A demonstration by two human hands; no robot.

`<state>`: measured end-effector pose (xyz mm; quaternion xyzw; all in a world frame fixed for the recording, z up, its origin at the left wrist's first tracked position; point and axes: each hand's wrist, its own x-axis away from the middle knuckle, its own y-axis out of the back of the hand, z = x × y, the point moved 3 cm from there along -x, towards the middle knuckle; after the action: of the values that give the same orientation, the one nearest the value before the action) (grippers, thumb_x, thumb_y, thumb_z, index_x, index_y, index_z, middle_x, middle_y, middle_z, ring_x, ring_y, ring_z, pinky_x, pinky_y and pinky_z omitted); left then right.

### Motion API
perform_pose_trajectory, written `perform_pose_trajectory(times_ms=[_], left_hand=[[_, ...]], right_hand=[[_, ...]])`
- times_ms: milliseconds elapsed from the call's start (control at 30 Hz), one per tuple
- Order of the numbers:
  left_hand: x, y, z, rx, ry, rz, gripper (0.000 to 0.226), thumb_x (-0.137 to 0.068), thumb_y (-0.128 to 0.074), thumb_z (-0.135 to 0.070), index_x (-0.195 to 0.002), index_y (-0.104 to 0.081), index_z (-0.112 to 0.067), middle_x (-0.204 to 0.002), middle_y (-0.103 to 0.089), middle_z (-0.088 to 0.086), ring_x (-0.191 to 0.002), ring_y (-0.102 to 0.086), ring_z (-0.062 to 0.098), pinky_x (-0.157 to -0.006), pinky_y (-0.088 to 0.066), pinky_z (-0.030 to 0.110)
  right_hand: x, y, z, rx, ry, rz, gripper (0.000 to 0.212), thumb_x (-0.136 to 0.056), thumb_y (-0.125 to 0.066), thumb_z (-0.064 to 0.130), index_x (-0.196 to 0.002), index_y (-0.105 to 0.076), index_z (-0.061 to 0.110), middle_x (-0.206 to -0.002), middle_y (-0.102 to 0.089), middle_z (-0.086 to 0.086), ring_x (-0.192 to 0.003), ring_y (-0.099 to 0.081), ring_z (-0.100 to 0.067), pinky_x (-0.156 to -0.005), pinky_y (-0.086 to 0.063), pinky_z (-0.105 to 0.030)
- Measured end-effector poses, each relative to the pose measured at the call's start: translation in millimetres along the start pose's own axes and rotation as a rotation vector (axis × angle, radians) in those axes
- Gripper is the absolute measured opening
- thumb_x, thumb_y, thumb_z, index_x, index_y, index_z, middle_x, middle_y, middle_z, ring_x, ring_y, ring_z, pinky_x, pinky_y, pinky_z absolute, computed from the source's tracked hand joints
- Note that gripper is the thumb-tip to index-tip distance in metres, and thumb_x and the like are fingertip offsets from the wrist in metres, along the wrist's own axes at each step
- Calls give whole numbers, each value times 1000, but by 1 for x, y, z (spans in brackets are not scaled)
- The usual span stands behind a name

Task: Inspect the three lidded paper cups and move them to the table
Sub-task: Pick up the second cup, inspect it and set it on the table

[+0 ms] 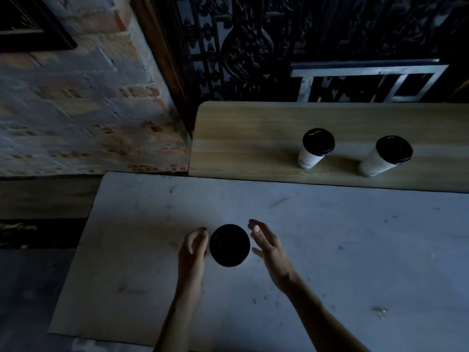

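Cup number one (230,245), seen from straight above as a black lid, stands on the pale grey table (355,250) in the lower middle of the frame. The left hand (193,246) curls just beside its left edge; whether the fingers touch it cannot be told. The right hand (266,246) is spread open, clear of the lid's right side. Two more white lidded paper cups (316,148) (385,156) stand upright on the wooden shelf (241,138) at upper right, apart.
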<state>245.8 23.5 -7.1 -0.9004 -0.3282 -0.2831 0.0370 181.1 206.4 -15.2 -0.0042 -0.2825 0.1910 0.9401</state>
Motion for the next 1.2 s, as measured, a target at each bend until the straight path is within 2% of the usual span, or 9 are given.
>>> perform_pose_trajectory(times_ms=[167,333,400,567,700,867,1033,1133,1200], left_hand=[[-6,-22,-52,-244,-245,34,29,-109,-59,-20,-137,-63,-14,-130,-63,-1,-108,-60,-3,-80,-44,5],[-15,-95,-96,-213,-317,163,27,-104,-69,-15,-130,-64,-15,-142,-65,11,-136,-57,22,-113,-43,35],[-17,-128,-109,-284,-385,225,44,-96,-73,-31,-134,-64,-11,-144,-63,11,-137,-55,20,-118,-41,40],[-23,-203,-129,-558,-602,307,76,-83,-54,-60,-137,-64,-8,-140,-60,9,-134,-52,22,-108,-36,27],[-40,-251,-130,-799,-665,352,71,-89,-59,-54,-140,-64,-4,-146,-57,20,-141,-47,37,-114,-37,46],[-69,-290,-125,-1004,-790,353,54,-97,-77,-29,-144,-62,-6,-153,-53,20,-147,-43,38,-118,-35,51],[-84,-319,-123,-997,-816,340,66,-92,-60,-51,-144,-60,-10,-147,-57,16,-139,-49,35,-110,-43,47],[-90,-337,-116,-910,-725,413,78,-87,-54,-57,-152,-52,-16,-153,-50,11,-139,-48,30,-108,-45,39],[-95,-343,-110,-895,-672,472,82,-86,-54,-59,-156,-47,-18,-155,-44,11,-141,-47,29,-111,-47,41]], right_hand=[[-3,45,20,-30,76,-127,90,-76,-59,74,-149,-54,22,-147,-61,0,-135,-59,-16,-101,-52,-30],[-16,107,48,-27,133,-290,87,-78,-68,64,-150,-53,18,-146,-62,-4,-133,-60,-20,-112,-50,-44],[-26,130,56,17,151,-358,79,-84,-67,54,-151,-51,15,-150,-59,-7,-137,-57,-23,-112,-48,-44],[-59,186,68,121,169,-464,73,-94,-75,37,-155,-45,10,-158,-50,-11,-147,-46,-28,-116,-43,-45],[-89,217,71,273,179,-485,80,-89,-76,41,-155,-45,8,-159,-50,-12,-146,-46,-26,-107,-38,-30],[-131,237,67,450,197,-438,77,-93,-80,19,-155,-40,-3,-157,-48,-24,-146,-45,-36,-109,-33,-29],[-163,240,64,477,242,-340,83,-88,-86,13,-153,-39,-6,-147,-55,-26,-137,-53,-40,-111,-46,-49],[-178,237,64,446,344,-272,91,-84,-89,16,-153,-33,-4,-144,-56,-20,-129,-60,-29,-104,-52,-36],[-187,233,67,420,328,-286,96,-81,-88,36,-153,-32,6,-140,-54,-6,-127,-59,-19,-98,-50,-18]])
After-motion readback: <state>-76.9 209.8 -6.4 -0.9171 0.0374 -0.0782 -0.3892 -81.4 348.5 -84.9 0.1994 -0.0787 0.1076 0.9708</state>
